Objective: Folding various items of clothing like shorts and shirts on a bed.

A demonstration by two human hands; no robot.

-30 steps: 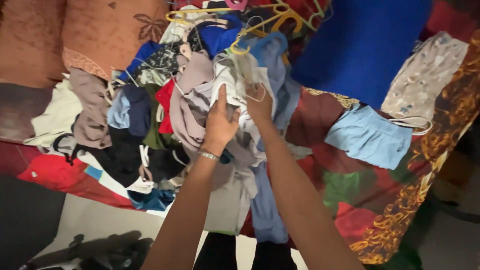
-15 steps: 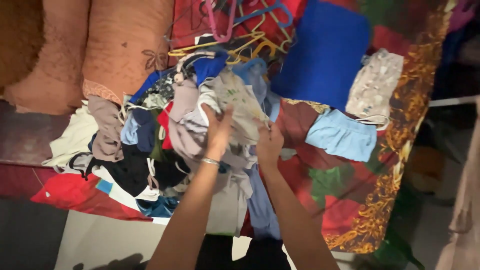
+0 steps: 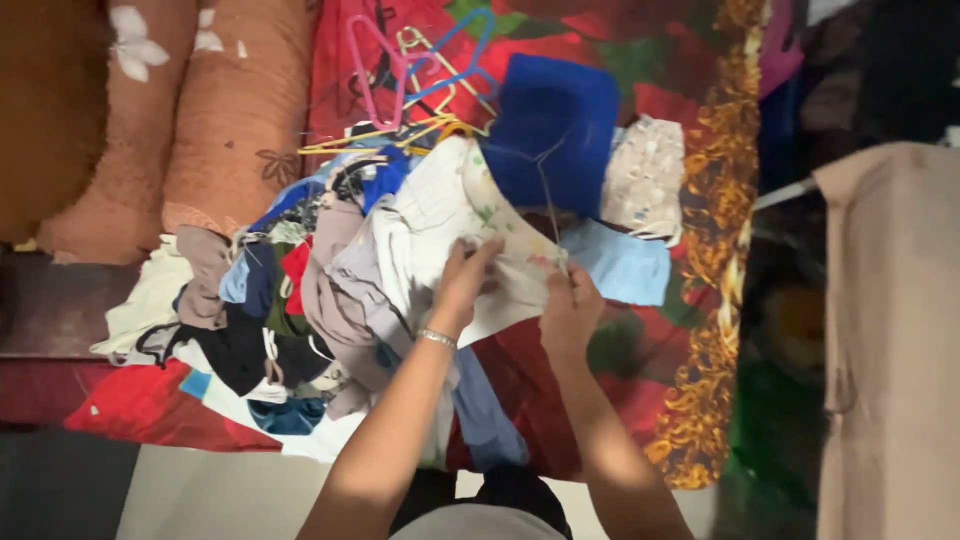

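Note:
Both hands grip a pale cream garment with a small printed pattern (image 3: pixel 470 215), lifted off the top of a mixed heap of clothes (image 3: pixel 290 300) on a bed. My left hand (image 3: pixel 462 285), with a thin bracelet at the wrist, pinches the garment's lower edge near its middle. My right hand (image 3: pixel 570 305) holds the same edge further right. A thin wire hanger (image 3: pixel 545 190) sits at the garment's upper right. The garment spreads out above the hands and hides part of the heap.
A red, green and gold patterned bedspread (image 3: pixel 700 300) covers the bed. Folded blue cloth (image 3: pixel 555 130), a light blue piece (image 3: pixel 625 265) and a pale printed piece (image 3: pixel 645 180) lie right of the heap. Coloured hangers (image 3: pixel 420 70) lie beyond. Orange pillows (image 3: pixel 230 130) sit left. Beige fabric (image 3: pixel 890 340) hangs at right.
The hands have pulled the cream garment up out of the heap and spread it wider. The view has shifted, so the bed sits more to the left and the beige fabric shows at right.

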